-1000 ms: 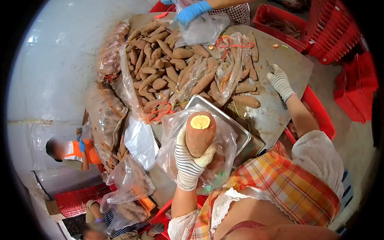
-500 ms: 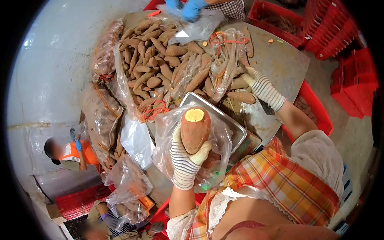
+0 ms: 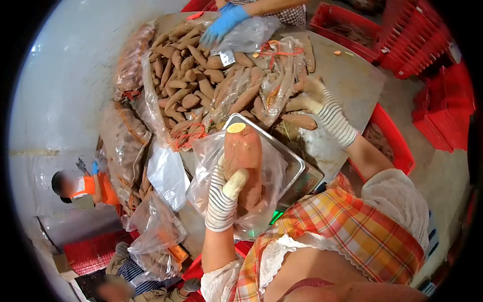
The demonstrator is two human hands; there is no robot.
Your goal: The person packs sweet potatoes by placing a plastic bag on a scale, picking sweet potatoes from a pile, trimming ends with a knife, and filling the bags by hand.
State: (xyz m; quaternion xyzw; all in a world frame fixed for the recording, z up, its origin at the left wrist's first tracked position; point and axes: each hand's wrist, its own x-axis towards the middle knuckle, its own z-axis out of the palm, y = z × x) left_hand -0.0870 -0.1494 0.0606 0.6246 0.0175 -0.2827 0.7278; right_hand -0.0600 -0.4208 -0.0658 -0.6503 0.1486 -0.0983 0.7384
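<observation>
My left hand [image 3: 224,199], in a striped white glove, is closed around a large sweet potato [image 3: 243,147] with its yellow cut end up. I hold it above an open clear plastic bag [image 3: 274,176], which lies over a metal tray [image 3: 300,168]; more sweet potato shows in the bag. My right hand [image 3: 329,110], also gloved, reaches to the right side of the pile. Its thumb is at the end of a sweet potato [image 3: 296,104], but its fingers are blurred, so the grip is unclear. Another sweet potato [image 3: 300,121] lies just below.
A large sweet potato pile [image 3: 188,85] spreads over the table [image 3: 347,65]. Full sacks [image 3: 123,141] line the left. Red crates [image 3: 415,38] stand at right. Across the table, a co-worker's blue-gloved hand [image 3: 224,25] touches plastic film; two other people are lower left.
The sweet potato in my left hand has shifted up slightly and its cut face has tipped away. My right hand has moved a little up and left. The co-worker's blue glove has come down over the pile.
</observation>
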